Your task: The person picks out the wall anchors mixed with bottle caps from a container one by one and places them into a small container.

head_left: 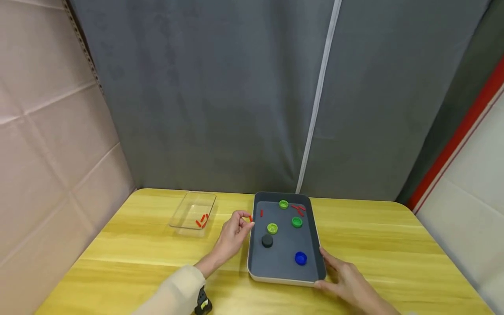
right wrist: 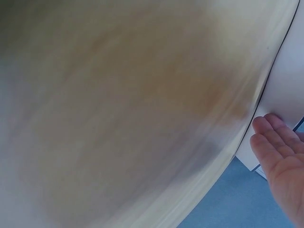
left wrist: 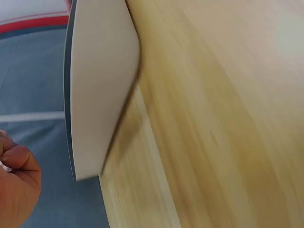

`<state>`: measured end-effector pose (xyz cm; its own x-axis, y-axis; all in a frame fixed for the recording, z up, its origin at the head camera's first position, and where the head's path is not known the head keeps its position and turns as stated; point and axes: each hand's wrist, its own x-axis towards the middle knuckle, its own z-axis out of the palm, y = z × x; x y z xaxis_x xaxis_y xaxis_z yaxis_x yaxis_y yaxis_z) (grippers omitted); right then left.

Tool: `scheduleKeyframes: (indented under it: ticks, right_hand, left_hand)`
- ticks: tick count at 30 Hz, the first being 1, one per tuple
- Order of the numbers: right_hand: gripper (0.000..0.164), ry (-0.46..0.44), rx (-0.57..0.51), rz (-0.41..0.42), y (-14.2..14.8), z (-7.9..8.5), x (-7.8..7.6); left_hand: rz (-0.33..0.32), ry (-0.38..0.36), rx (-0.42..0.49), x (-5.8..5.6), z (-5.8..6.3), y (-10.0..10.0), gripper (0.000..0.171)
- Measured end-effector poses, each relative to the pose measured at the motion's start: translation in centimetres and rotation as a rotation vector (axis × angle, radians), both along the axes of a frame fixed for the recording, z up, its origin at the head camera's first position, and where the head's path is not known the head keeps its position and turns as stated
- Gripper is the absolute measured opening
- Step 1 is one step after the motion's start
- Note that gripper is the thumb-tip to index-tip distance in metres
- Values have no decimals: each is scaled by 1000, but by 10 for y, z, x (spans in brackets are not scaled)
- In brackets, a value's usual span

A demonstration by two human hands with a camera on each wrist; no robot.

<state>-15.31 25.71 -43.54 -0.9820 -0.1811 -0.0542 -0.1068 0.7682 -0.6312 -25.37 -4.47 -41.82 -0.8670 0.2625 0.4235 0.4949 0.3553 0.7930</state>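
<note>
My left hand pinches a small red stick between thumb and index finger, at the left rim of a dark grey tray. Beside the tray's near right corner, my right hand rests against its outside with thumb and fingers spread. The right wrist view shows its fingers nearly straight. Inside the tray are a yellow-green cap, a light green cap, a green cap, a black cap and a blue cap. One red stick lies apart from several others.
A clear plastic box with several red sticks stands left of the tray on the wooden table. A grey curtain hangs behind the table's far edge. White panels flank it.
</note>
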Motion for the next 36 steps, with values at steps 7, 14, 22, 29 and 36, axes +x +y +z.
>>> scheduleKeyframes:
  ticks: [7, 14, 22, 29, 36]
  right_hand:
    - [97, 52, 33, -26, 3, 2, 4]
    - [97, 43, 31, -17, 4, 2, 4]
    - [96, 48, 29, -10, 4, 3, 5]
    - [96, 66, 23, 12, 5, 3, 5]
    - [97, 88, 20, 18, 5, 3, 5]
  left_hand:
    - [64, 43, 1, -16, 7, -34, 22]
    - [199, -58, -40, -37, 16, -79, 26]
    - [312, -190, -124, -46, 17, -103, 33]
    - [339, -224, -169, -47, 13, -107, 39]
    - [282, -270, -110, -47, 14, -95, 38]
